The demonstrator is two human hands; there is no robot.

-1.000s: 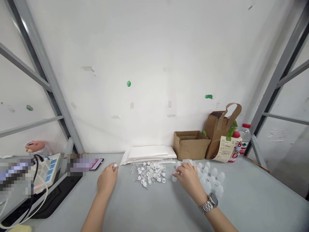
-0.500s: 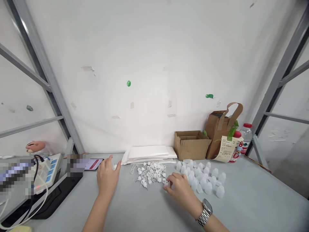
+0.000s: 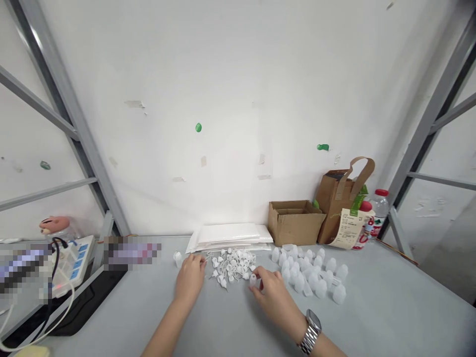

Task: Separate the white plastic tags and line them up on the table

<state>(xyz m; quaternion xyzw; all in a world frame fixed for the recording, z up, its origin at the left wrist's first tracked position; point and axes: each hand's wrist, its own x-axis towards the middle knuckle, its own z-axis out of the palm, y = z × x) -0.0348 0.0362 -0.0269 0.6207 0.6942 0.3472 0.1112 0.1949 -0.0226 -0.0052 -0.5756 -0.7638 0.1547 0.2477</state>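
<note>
The grey table (image 3: 223, 322) has a smooth, matt top and stands against a white wall (image 3: 230, 74) marked with old tape scraps and three green spots, one of them beyond the left-hand bars. Two grey metal frames rise at the sides, one left (image 3: 72, 114) and one right (image 3: 415, 144). Along the back are one stack of white envelopes (image 3: 234, 233), one open box (image 3: 295, 230), one paper bag (image 3: 329, 210) with a receipt (image 3: 345, 230) before it, and two drink bottles, a clear one (image 3: 379, 206) and one behind the receipt. At far left sit one power strip (image 3: 80, 260) and one jar with a pink lid (image 3: 55, 224); nearby screens are blurred out. One pile of white caps (image 3: 232, 267), some with cords, lies between the hands, too tangled to count. Right of it is a cluster of frosted vials (image 3: 312, 277), well over a dozen, overlapping. The right hand (image 3: 275, 293), wearing one watch (image 3: 313, 321), pinches one vial (image 3: 253, 280) between thumb and fingers at the pile's right edge. The left hand (image 3: 189, 278) has its fingertips close together at the pile's left edge; whether they grip a cord, I cannot tell. One lone vial (image 3: 178, 260) stands just beyond that hand, on its left.
</note>
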